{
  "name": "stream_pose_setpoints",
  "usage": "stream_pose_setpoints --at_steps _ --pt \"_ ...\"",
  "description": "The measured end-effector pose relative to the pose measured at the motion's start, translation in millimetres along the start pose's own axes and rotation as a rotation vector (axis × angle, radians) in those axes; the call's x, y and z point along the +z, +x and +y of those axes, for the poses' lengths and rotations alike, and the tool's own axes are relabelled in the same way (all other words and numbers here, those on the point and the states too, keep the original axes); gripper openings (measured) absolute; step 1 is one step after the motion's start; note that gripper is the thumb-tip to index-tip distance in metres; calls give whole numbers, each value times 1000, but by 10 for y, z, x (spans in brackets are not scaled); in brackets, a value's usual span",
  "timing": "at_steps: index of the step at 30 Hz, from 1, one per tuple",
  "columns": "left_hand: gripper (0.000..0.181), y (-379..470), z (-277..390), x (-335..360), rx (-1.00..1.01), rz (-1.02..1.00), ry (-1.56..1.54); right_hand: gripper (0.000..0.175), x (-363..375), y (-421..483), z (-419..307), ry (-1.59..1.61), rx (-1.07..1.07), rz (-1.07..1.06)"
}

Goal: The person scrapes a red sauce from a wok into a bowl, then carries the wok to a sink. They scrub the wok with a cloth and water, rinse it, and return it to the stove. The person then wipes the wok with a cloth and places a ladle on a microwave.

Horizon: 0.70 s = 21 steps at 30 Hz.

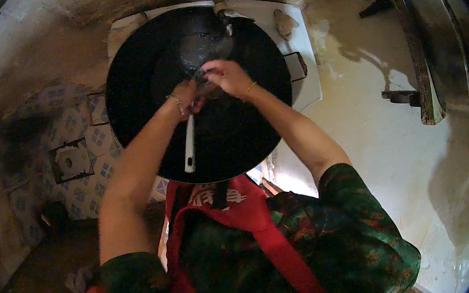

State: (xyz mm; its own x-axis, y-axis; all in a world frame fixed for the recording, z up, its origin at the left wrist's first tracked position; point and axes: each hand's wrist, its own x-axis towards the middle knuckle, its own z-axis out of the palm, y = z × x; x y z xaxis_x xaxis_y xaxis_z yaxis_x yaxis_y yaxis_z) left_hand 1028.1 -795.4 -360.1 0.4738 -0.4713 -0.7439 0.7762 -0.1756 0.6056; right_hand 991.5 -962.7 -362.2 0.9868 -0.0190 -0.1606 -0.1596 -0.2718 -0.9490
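Observation:
A large black wok (226, 147) lies before me, with water glinting in its far part. My left hand (186, 96) is over the middle of the wok, its fingers closed around a utensil with a pale handle (189, 145) that points back toward me. Just to its right, my right hand (226, 77) is bent inward with curled fingers near the utensil's other end. That end is dark and blurred, so its kind and whether my right hand grips anything cannot be told. A metal faucet-like fitting (229, 28) shows at the wok's far right rim.
The wok's wire side handle (304, 65) juts out over a white ledge (312, 84). A brownish object (286, 23) lies on that ledge. Patterned tiles (100, 141) with a dark-framed opening (71, 160) are at left. A wooden post (426, 92) stands at right, near a plastered wall.

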Motion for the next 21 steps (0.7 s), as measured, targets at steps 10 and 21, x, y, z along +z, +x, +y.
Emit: stream_pose_setpoints --at_steps 10,21 --pt "22 -1046 283 -110 -76 124 438 25 -1541 362 -614 -812 -419 582" --pt "22 -1648 671 -803 513 714 1367 23 -768 315 -707 -1039 -180 259"
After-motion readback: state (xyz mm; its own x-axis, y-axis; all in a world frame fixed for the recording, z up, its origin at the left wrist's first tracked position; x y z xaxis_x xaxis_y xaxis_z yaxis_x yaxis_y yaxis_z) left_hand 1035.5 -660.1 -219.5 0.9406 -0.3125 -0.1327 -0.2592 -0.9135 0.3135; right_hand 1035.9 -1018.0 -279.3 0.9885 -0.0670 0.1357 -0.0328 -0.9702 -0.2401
